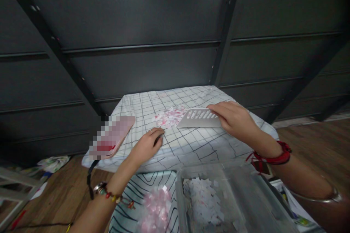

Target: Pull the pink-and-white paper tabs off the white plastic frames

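Note:
My right hand (235, 120) grips the right end of a white slotted plastic scraper (201, 119), which stands tilted on the white checked cloth. The scraper's left end touches a pile of small pink and white paper pieces (169, 116). Just in front of the pile, my left hand (147, 145) rests low over the cloth with its fingers curled. A small black object (158, 139) shows between its thumb and fingers; its kind is unclear.
A pink phone-like slab (123, 134), partly blurred, lies at the table's left. In front are a striped tray (128, 193) with pink wrapped packets (155, 207) and a clear plastic bin (235, 189) with white pieces (202, 200). Dark panels (142, 65) stand behind the table.

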Action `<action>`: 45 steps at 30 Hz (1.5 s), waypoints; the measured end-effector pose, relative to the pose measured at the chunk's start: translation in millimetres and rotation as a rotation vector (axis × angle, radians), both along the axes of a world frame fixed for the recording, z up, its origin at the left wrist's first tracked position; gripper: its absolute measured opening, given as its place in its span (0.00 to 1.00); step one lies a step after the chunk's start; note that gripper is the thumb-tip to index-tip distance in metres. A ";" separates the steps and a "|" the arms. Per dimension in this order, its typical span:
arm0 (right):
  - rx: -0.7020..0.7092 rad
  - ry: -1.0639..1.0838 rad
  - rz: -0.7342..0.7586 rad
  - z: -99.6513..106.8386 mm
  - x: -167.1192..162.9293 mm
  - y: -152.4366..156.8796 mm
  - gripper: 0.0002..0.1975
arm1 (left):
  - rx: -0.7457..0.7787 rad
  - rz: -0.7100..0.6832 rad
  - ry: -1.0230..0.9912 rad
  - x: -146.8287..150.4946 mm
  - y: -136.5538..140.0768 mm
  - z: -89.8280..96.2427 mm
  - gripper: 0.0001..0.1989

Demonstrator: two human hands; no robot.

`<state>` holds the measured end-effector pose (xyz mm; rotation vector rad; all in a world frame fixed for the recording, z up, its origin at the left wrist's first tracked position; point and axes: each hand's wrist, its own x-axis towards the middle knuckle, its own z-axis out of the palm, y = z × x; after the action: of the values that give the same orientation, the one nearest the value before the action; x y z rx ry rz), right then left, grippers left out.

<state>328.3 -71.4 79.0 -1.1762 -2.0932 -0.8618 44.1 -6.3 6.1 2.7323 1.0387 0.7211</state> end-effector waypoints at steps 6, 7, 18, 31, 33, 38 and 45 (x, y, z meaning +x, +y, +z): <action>0.007 -0.060 -0.047 -4.2 -7.2 14.4 0.16 | -0.039 0.004 -0.048 -0.3 -2.8 2.2 0.13; 0.004 -0.069 -0.041 -4.3 -8.7 16.1 0.16 | -0.044 0.006 -0.052 -0.2 -3.2 2.6 0.13; -0.036 -0.121 0.007 -3.3 -20.3 18.4 0.19 | -0.061 0.017 -0.072 -2.1 -3.6 1.7 0.13; -0.046 -0.144 0.040 0.1 -25.0 15.5 0.18 | -0.030 0.011 -0.059 -3.3 -4.4 1.2 0.12; -0.027 -0.154 0.045 1.0 -25.6 14.3 0.18 | -0.034 0.013 -0.058 -3.3 -4.8 1.8 0.12; -0.035 -0.178 0.089 1.2 -26.9 11.5 0.18 | -0.029 0.017 -0.048 -4.0 -5.0 1.2 0.13; -0.002 -0.135 0.081 -1.3 -20.9 1.5 0.17 | -0.018 0.009 -0.064 -3.7 -4.2 -0.4 0.12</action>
<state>307.4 -69.9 77.7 -1.0525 -2.2342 -0.9240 40.4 -10.5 5.7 2.6721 1.0398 0.7914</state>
